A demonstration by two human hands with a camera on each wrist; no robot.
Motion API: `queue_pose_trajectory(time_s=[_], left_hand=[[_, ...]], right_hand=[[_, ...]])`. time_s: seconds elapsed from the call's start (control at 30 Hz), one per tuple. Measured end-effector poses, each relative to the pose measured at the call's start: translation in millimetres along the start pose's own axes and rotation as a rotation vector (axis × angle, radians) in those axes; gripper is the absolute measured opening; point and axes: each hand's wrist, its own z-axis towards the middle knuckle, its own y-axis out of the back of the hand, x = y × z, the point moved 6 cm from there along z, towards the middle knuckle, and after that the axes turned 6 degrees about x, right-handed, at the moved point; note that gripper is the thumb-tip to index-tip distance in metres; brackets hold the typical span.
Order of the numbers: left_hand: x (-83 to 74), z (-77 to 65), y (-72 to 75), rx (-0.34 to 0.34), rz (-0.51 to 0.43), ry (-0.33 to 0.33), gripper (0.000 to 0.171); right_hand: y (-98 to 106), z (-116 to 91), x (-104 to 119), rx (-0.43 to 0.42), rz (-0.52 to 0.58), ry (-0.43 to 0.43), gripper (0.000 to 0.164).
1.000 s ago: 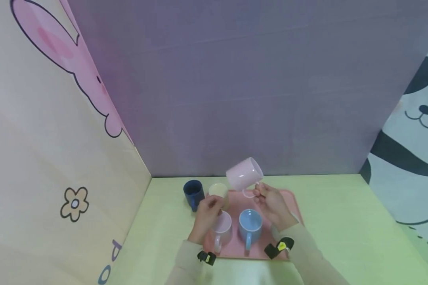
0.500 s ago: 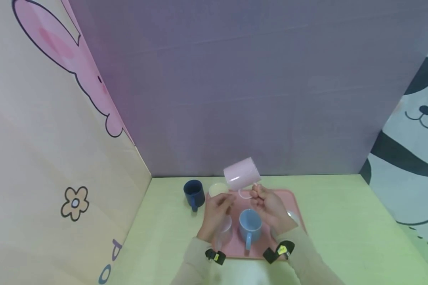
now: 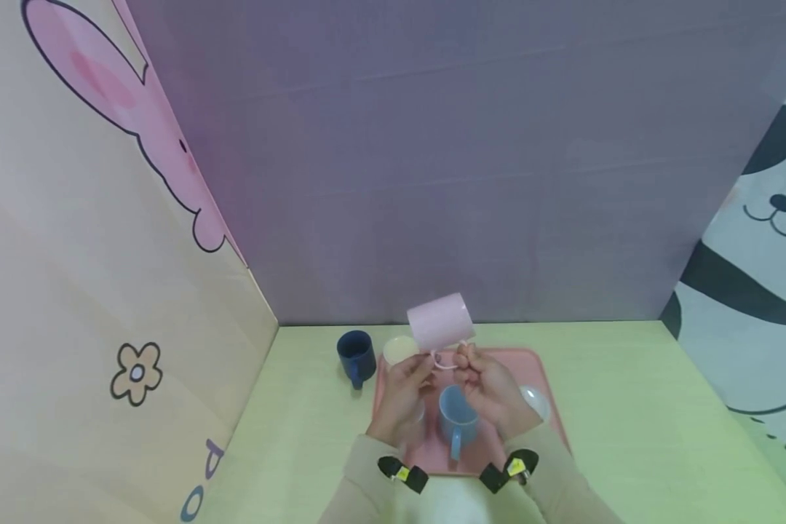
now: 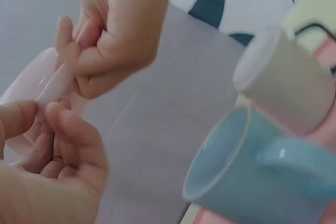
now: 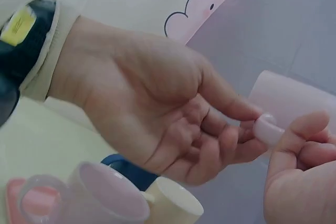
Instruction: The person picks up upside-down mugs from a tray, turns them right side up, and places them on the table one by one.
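Observation:
A pink mug [image 3: 441,322] is held above the back of the pink tray, tipped on its side with its mouth to the right. My left hand [image 3: 402,393] pinches one end of its handle; in the right wrist view, the left thumb and fingers meet on the handle [image 5: 269,131]. My right hand [image 3: 495,389] holds the handle's other end, close to the mug's rim. Below the hands a light blue mug [image 3: 458,416] stands upright on the tray. A pale lilac mug [image 5: 107,195] is mostly hidden behind my left hand in the head view.
The pink tray [image 3: 432,466] lies on a pale green table [image 3: 629,407]. A cream mug [image 3: 400,349] is at its back left, and a navy mug [image 3: 356,356] stands left of it on the table. A white mug [image 4: 286,80] with a dark handle sits at the tray's right.
My left hand has moved right, from over the lilac mug to the pink mug's handle, and now pinches it. The pink mug and right hand have shifted slightly left.

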Motion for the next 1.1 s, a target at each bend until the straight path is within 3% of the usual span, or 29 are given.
queue_pose_trajectory(time_s=[0.13,0.23,0.63,0.87,1.1], left_hand=[[2.6,-3.0,-4.5,0.011,-0.187,0.01,0.011],[3.1,-6.1,-5.4,0.023,-0.232,0.013,0.008],[-0.5,-11.7,-9.4,0.145,-0.241,-0.02,0.011],[-6.3,-14.3,-11.5,0.2,-0.212,-0.051,0.014],[-12.7,-17.8,-11.5,0.186,-0.151,-0.049,0.017]], right_hand=[[-2,-1,-3,0.048,-0.011,-0.003,0.036],[-1,-1,-6,0.054,-0.031,-0.012,0.037],[5,-1,-11,0.056,-0.157,-0.023,0.036],[11,0,-15,-0.051,-0.346,-0.042,0.039],[15,-1,-18,-0.189,-0.574,-0.088,0.031]])
